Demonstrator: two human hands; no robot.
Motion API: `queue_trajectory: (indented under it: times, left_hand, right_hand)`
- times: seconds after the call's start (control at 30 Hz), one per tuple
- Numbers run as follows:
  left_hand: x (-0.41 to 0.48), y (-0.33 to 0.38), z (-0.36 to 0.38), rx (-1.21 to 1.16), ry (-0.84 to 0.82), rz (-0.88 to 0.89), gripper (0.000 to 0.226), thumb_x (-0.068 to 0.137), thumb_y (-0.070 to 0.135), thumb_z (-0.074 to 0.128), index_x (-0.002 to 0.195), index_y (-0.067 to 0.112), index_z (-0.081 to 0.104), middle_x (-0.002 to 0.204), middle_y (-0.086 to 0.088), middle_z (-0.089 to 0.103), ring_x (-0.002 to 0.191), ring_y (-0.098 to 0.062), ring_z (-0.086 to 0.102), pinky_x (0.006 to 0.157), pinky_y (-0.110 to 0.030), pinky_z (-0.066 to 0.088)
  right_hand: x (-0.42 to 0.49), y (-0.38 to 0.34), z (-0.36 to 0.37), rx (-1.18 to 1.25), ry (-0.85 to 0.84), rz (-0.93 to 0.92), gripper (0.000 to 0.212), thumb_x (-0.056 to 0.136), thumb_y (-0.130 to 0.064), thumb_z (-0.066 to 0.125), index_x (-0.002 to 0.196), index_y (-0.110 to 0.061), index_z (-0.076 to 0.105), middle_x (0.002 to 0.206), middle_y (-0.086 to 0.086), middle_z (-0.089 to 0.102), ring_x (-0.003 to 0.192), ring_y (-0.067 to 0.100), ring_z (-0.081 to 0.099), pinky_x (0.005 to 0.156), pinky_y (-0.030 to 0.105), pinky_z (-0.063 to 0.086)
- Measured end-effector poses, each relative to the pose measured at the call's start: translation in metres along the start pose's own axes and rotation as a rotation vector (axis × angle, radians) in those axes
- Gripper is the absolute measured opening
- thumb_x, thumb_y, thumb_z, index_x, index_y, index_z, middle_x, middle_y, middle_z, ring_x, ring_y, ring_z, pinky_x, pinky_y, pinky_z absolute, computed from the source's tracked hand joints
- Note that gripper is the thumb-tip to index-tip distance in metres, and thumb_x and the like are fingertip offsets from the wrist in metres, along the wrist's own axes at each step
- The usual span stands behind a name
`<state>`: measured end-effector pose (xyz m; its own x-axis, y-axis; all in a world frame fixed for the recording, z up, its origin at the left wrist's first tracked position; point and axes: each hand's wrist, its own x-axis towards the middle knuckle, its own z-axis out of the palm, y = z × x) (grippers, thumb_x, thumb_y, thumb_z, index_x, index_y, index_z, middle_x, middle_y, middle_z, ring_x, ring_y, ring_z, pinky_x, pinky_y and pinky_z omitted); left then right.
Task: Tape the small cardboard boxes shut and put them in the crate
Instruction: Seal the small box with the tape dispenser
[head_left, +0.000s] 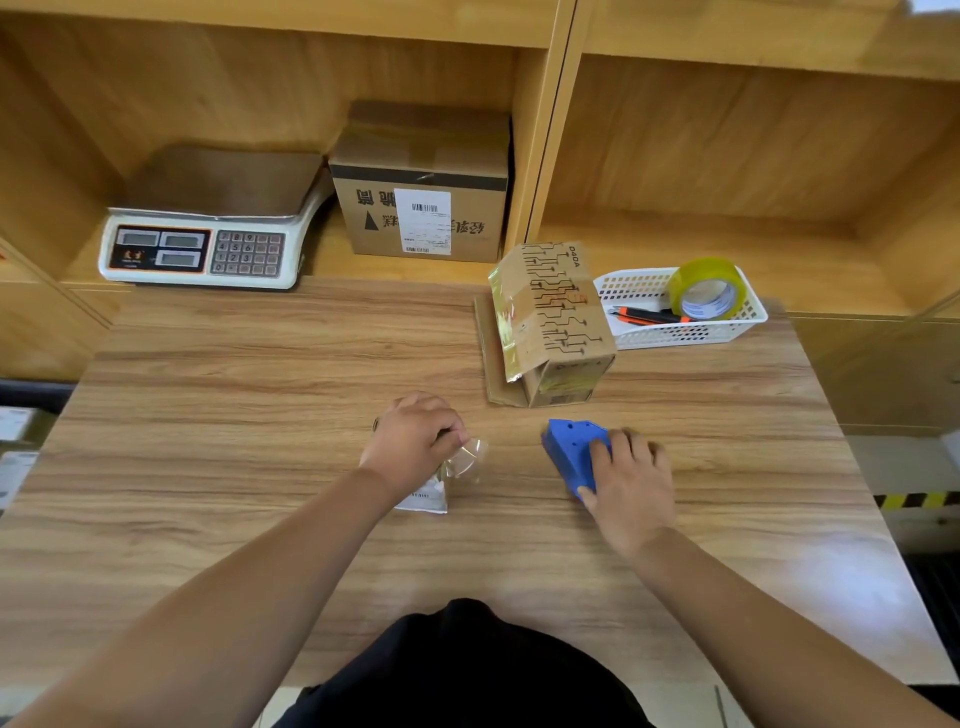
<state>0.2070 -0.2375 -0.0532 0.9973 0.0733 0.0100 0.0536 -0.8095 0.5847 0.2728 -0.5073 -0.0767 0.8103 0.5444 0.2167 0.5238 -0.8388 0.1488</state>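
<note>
Cardboard, printed with black circuit-like lines, makes up the small box (558, 332), which lies on the table (260, 389) with one flap open, well beyond both hands and touched by neither. The left hand (413, 439) has its fingers (452, 434) curled shut on a clear plastic bag (452, 475). The right hand (631, 480) lies over a blue plastic part (571, 449), fingers pressed on its top. Behind the box, a white basket (675, 332) holds a tape roll (706, 288) and an orange utility knife (649, 316).

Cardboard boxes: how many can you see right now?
2: a small printed box, flap open, on the table beside the white basket; a bigger labelled box on the shelf. Others may be hidden.
</note>
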Motion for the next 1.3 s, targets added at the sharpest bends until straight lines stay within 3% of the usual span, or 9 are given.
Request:
queue_trajectory:
  times: [0.13, 0.23, 0.3, 0.4, 0.57, 0.8, 0.93, 1.1, 1.3]
  left_hand:
    - [0.0, 0.0, 0.0, 0.002, 0.005, -0.006, 0.031, 0.083, 0.041, 0.046, 0.079, 0.019, 0.069, 0.086, 0.019, 0.054, 0.105, -0.012, 0.048, 0.084, -0.022, 0.02]
    - [0.0, -0.001, 0.0, 0.011, 0.007, 0.003, 0.035, 0.083, 0.045, 0.045, 0.079, 0.02, 0.069, 0.086, 0.018, 0.053, 0.104, -0.013, 0.049, 0.082, -0.023, 0.02]
    - [-0.001, 0.0, 0.0, 0.018, 0.002, 0.003, 0.033, 0.084, 0.044, 0.046, 0.079, 0.02, 0.069, 0.086, 0.018, 0.053, 0.104, -0.013, 0.049, 0.081, -0.023, 0.02]
    - [-0.001, 0.001, -0.001, 0.015, -0.007, -0.006, 0.019, 0.09, 0.032, 0.057, 0.081, 0.02, 0.069, 0.09, 0.014, 0.058, 0.105, -0.014, 0.048, 0.082, -0.022, 0.02]
    - [0.0, 0.002, -0.003, 0.027, -0.032, -0.004, 0.015, 0.093, 0.026, 0.057, 0.085, 0.019, 0.068, 0.095, 0.01, 0.063, 0.105, -0.013, 0.048, 0.084, -0.022, 0.02]
    - [-0.003, -0.004, -0.015, -0.05, -0.184, 0.039, 0.061, 0.084, 0.053, 0.025, 0.103, 0.016, 0.07, 0.101, 0.002, 0.065, 0.099, -0.017, 0.057, 0.088, -0.027, 0.04]
    - [-0.011, -0.004, -0.028, 0.052, -0.31, 0.045, 0.052, 0.092, 0.047, 0.041, 0.137, 0.022, 0.048, 0.129, 0.002, 0.055, 0.119, -0.017, 0.049, 0.099, -0.026, 0.038]
    - [-0.02, 0.01, -0.029, 0.253, -0.415, -0.02, 0.116, 0.072, 0.061, 0.069, 0.152, 0.017, -0.003, 0.147, 0.0, 0.032, 0.137, -0.021, 0.026, 0.113, -0.03, 0.021]
    - [-0.016, 0.009, -0.023, 0.408, -0.333, 0.05, 0.099, 0.072, 0.053, 0.068, 0.147, 0.011, 0.019, 0.141, -0.005, 0.032, 0.131, -0.021, 0.024, 0.113, -0.031, 0.02]
  right_hand:
    - [0.017, -0.044, -0.017, 0.388, -0.009, 0.012, 0.046, 0.071, -0.042, 0.074, 0.107, -0.014, 0.067, 0.104, 0.002, 0.063, 0.103, 0.02, 0.044, 0.083, 0.036, 0.04]
    - [0.032, -0.08, -0.033, 1.086, -0.472, 0.331, 0.048, 0.086, -0.037, 0.067, 0.126, -0.014, 0.057, 0.111, -0.005, 0.06, 0.111, 0.008, 0.044, 0.093, 0.023, 0.035]
    - [0.038, -0.096, -0.036, 1.381, -0.663, 0.611, 0.04, 0.085, -0.037, 0.068, 0.117, -0.013, 0.062, 0.109, -0.005, 0.065, 0.106, 0.009, 0.057, 0.087, 0.021, 0.042]
    - [0.036, -0.106, -0.035, 1.559, -0.656, 0.852, 0.021, 0.083, -0.03, 0.071, 0.086, -0.01, 0.066, 0.083, -0.002, 0.067, 0.083, 0.011, 0.06, 0.075, 0.022, 0.044]
    - [0.034, -0.109, -0.04, 1.588, -0.58, 0.951, 0.022, 0.082, -0.014, 0.071, 0.064, -0.016, 0.058, 0.062, -0.006, 0.06, 0.064, 0.006, 0.053, 0.065, 0.018, 0.04]
    - [0.039, -0.109, -0.042, 1.525, -0.493, 0.953, 0.024, 0.08, -0.013, 0.074, 0.063, -0.015, 0.057, 0.064, -0.003, 0.06, 0.065, 0.008, 0.053, 0.063, 0.018, 0.04]
    - [0.041, -0.109, -0.043, 1.51, -0.483, 0.921, 0.021, 0.081, -0.009, 0.071, 0.065, -0.014, 0.058, 0.07, -0.001, 0.066, 0.074, 0.01, 0.06, 0.068, 0.019, 0.042]
    - [0.041, -0.11, -0.045, 1.491, -0.484, 0.901, 0.018, 0.082, -0.007, 0.071, 0.068, -0.012, 0.06, 0.073, 0.002, 0.067, 0.076, 0.012, 0.062, 0.068, 0.017, 0.047]
    - [0.049, -0.104, -0.055, 1.382, -0.488, 0.812, 0.022, 0.081, -0.011, 0.07, 0.063, -0.014, 0.058, 0.065, -0.006, 0.063, 0.071, 0.007, 0.058, 0.062, 0.017, 0.042]
